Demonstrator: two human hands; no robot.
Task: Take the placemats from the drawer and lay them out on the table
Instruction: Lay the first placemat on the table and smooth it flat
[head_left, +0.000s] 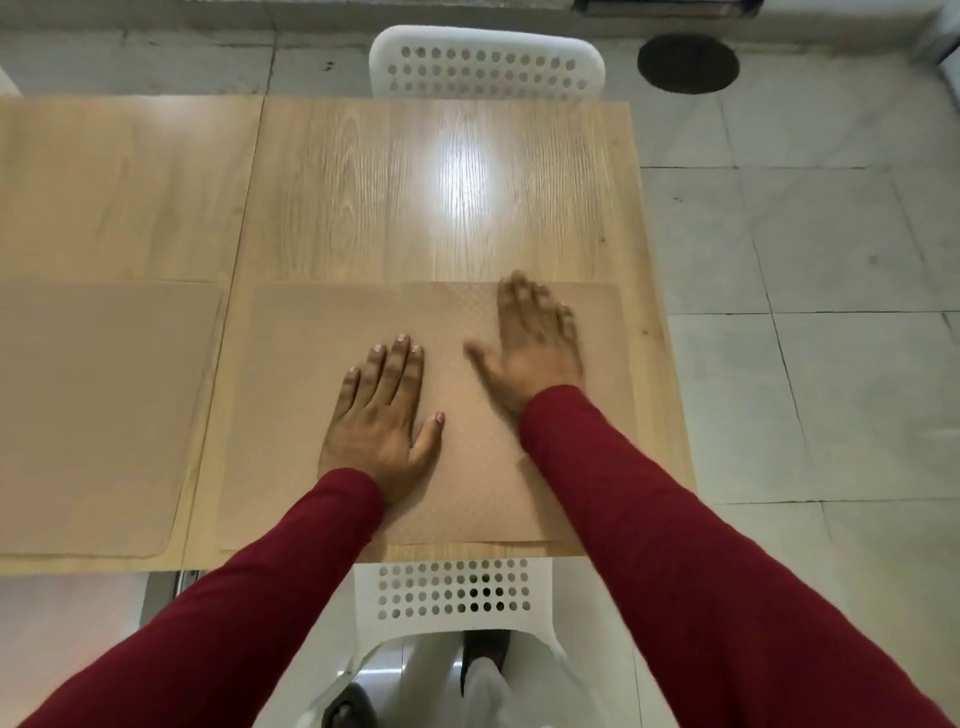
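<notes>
Looking down past two dark red sleeves (675, 545), the nearest thing is a white perforated chair (452, 592) tucked against the near edge of the table (415, 182), with pale floor showing beneath it. Just beyond, a tan placemat (291, 389) lies flat on the right-hand panel of the light wood tabletop, its near edge almost flush with the table's edge. The left hand (382, 415) rests palm down on it, fingers together and flat, gripping nothing. The right hand (535, 348) lies open on the same mat a little farther in, fingers spread and blurred, also grasping nothing. A second placemat (93, 415) lies on the left panel, just beside the first, with a seam in the tabletop between them. Farther on, bare wood grain carries a bright glare patch. Past the far edge stands another white perforated chair (488, 65). Grey floor tiles (805, 234) spread to the right, and a dark round mat (688, 63) sits near the wall.
</notes>
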